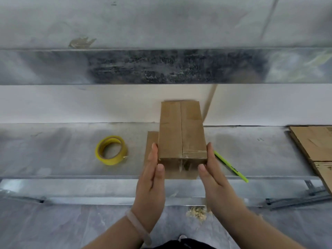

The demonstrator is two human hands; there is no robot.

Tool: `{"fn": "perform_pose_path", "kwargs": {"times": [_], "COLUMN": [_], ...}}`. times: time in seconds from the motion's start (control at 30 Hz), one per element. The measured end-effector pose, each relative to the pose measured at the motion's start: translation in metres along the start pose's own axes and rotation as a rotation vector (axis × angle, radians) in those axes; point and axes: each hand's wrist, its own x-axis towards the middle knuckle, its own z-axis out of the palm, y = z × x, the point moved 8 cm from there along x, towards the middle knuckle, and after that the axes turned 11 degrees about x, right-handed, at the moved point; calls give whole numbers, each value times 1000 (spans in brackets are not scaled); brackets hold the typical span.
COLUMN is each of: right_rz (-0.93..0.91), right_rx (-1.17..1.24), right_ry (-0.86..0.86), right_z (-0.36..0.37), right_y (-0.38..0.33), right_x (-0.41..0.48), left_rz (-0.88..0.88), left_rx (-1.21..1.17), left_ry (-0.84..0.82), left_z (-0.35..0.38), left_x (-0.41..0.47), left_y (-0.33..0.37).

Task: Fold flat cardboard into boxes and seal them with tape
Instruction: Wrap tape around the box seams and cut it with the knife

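A taped box (181,133), lengthwise from the surface's (62,151) near edge toward its far edge, sits pressed at its near end between the flat, straight-fingered left hand (152,177) and right hand (213,175), both equally near.

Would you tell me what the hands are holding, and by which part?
The cardboard box: left hand flat on its left side, right hand flat on its right side, both at the near end.

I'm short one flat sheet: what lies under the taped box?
A flat cardboard piece shows beneath the taped box, at its left and near sides. The box hides the rest.
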Motion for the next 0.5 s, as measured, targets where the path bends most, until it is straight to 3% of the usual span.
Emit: {"fn": "perform_pose_path", "kwargs": {"times": [0.13, 0.33, 0.5], "right_rz": [52, 14, -16], "right_rx": [74, 93, 107], "right_ry": [-42, 156, 293], "right_z": [11, 13, 10], "right_y": [4, -8, -11], "right_x": [8, 21, 22], "left_rz": [-166, -249, -330], "left_rx": [-155, -246, -155], "left_ry": [-45, 105, 187], "left_z": [12, 10, 18], "left_x": [0, 14, 28], "left_y": [-2, 7, -7]}}
